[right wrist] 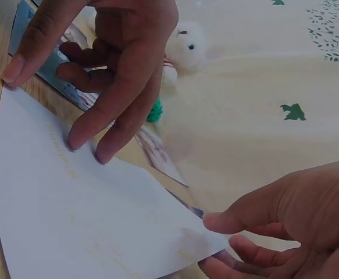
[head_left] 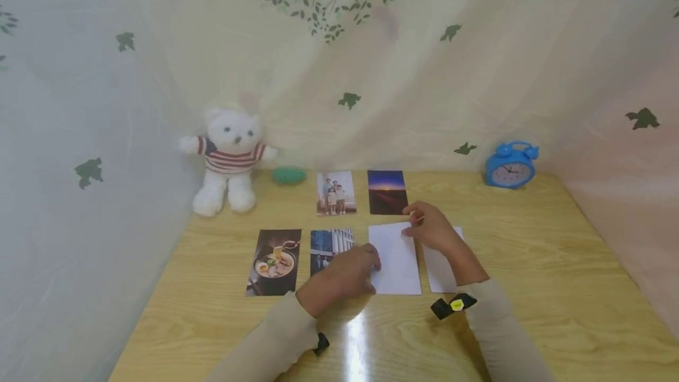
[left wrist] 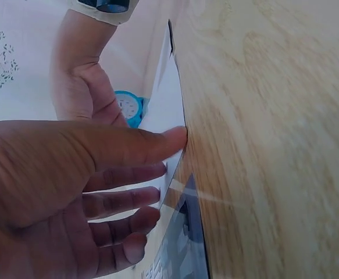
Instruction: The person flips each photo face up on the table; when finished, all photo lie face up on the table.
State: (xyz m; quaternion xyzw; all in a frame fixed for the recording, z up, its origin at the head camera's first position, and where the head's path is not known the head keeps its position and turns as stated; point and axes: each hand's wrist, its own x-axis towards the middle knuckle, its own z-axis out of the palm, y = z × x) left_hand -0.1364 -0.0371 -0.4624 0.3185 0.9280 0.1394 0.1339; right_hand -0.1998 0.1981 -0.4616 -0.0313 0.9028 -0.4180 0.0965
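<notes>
A face-down photo print (head_left: 394,267) lies on the table, its white back up with faint yellowish print. My right hand (head_left: 436,230) pinches its far right corner, with the thumb (right wrist: 217,222) on the white side and fingers beneath. My left hand (head_left: 342,273) touches its left edge; the thumb (left wrist: 172,140) is at the near corner and the fingertips rest farther along. Under the left hand's wrist side, a building photo (head_left: 320,249) is partly covered. Another white-backed print (head_left: 440,273) lies to the right, partly hidden by the right hand.
Left in the front row is a ramen photo (head_left: 274,264). Behind are a family photo (head_left: 336,194) and a sunset photo (head_left: 388,193). A white teddy bear (head_left: 231,158), a green oval object (head_left: 289,175) and a blue alarm clock (head_left: 510,167) stand along the back of the wooden table (head_left: 557,287).
</notes>
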